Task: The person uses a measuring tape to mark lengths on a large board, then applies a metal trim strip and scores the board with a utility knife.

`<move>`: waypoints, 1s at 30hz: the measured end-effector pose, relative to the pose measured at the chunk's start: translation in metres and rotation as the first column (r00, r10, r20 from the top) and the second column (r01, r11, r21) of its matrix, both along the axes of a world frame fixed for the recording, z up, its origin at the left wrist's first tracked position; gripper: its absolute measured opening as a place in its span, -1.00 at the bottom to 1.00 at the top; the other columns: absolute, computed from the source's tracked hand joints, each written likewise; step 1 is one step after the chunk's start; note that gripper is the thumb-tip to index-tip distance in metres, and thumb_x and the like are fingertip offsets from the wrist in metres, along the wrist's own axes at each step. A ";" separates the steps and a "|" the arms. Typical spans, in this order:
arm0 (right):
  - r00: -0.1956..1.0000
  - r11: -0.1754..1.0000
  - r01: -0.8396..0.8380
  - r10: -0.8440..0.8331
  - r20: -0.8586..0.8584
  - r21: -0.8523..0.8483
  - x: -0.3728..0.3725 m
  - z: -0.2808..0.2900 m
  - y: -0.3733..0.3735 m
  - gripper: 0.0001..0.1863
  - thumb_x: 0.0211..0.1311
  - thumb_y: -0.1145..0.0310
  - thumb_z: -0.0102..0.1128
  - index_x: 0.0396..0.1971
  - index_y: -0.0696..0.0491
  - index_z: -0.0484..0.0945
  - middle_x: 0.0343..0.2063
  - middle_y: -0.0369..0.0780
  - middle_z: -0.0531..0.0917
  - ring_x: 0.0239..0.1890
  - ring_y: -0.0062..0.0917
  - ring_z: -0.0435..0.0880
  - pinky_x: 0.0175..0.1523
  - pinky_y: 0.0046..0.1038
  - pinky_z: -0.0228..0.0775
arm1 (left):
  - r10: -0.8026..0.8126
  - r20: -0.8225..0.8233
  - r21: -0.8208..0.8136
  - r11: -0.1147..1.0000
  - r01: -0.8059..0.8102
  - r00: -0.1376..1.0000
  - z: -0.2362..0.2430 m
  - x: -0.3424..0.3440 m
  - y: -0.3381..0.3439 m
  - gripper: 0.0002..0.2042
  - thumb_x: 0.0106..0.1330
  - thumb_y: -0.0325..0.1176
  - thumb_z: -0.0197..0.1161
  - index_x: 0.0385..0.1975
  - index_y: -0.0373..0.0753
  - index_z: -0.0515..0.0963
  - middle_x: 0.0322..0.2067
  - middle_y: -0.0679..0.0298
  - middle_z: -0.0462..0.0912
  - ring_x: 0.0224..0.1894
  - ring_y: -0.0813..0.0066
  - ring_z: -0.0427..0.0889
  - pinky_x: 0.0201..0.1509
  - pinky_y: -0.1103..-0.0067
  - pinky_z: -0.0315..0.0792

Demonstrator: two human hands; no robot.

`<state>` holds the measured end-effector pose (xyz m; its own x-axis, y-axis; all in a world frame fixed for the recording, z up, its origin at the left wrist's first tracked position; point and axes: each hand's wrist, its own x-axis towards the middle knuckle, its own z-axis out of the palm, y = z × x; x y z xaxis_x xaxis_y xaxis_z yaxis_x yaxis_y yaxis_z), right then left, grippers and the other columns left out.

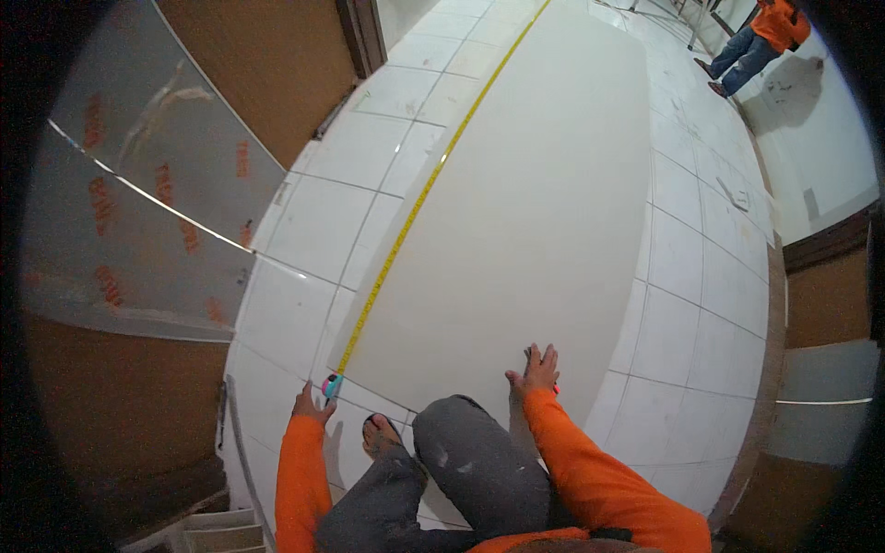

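A large pale board (pixel 516 203) lies flat on the tiled floor in front of me. Along its left edge runs a yellow tape blade (pixel 412 217), drawn out from a small turquoise and pink tape measure case (pixel 332 385) at the board's near left corner. My left hand (pixel 313 405) is beside that case, fingers and thumb apart; whether it touches the case I cannot tell. On the board's near right part rests my right hand (pixel 536 370), its fingers spread. Small dark and red bits show at its edges; what they belong to is hidden.
White floor tiles (pixel 701 323) surround the board. To the left stand brown and plastic-covered panels (pixel 138 203). A person in orange and jeans (pixel 756 46) stands at the far right, near metal legs (pixel 698 28). My bare foot in a sandal (pixel 380 435) is close to the board's near edge.
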<state>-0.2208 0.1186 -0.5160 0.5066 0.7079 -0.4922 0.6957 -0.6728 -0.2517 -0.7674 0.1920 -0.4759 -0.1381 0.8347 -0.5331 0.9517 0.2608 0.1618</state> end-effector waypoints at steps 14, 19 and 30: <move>0.973 0.974 -0.227 0.226 0.037 -0.004 0.026 -0.047 -0.008 0.27 -0.10 -0.12 0.59 0.54 -0.15 -0.07 0.50 0.20 -0.20 0.53 0.22 -0.24 0.34 0.37 0.10 | -0.039 0.043 0.257 0.966 0.026 0.998 -0.074 0.027 0.027 -0.63 0.24 -0.17 0.39 -0.10 -0.17 0.41 -0.12 0.06 0.54 -0.05 -0.03 0.62 -0.02 0.14 0.54; 0.969 0.971 -0.238 0.240 0.064 -0.029 0.031 -0.052 -0.018 0.29 -0.14 -0.14 0.60 0.53 -0.17 -0.08 0.50 0.20 -0.19 0.52 0.24 -0.22 0.31 0.40 0.12 | 0.086 0.233 0.215 0.967 -0.138 0.969 -0.036 0.057 0.037 -0.63 0.09 -0.23 0.41 -0.19 -0.19 0.44 -0.26 0.02 0.66 -0.16 -0.09 0.66 -0.04 0.16 0.54; 0.964 0.968 -0.252 0.253 0.079 -0.020 0.037 -0.069 -0.016 0.31 -0.18 -0.16 0.61 0.53 -0.19 -0.07 0.50 0.20 -0.20 0.52 0.27 -0.23 0.32 0.38 0.13 | 0.157 0.640 0.036 0.972 -0.233 0.753 -0.037 0.135 0.072 -0.61 0.18 -0.12 0.38 -0.07 -0.20 0.72 -0.26 0.06 0.77 -0.18 0.18 0.74 -0.02 0.39 0.56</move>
<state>-0.1843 0.1028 -0.5846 0.3501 0.8135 -0.4644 0.8609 -0.4748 -0.1827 -0.6324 0.2641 -0.5132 0.0302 0.8834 -0.4677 0.5560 0.3740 0.7423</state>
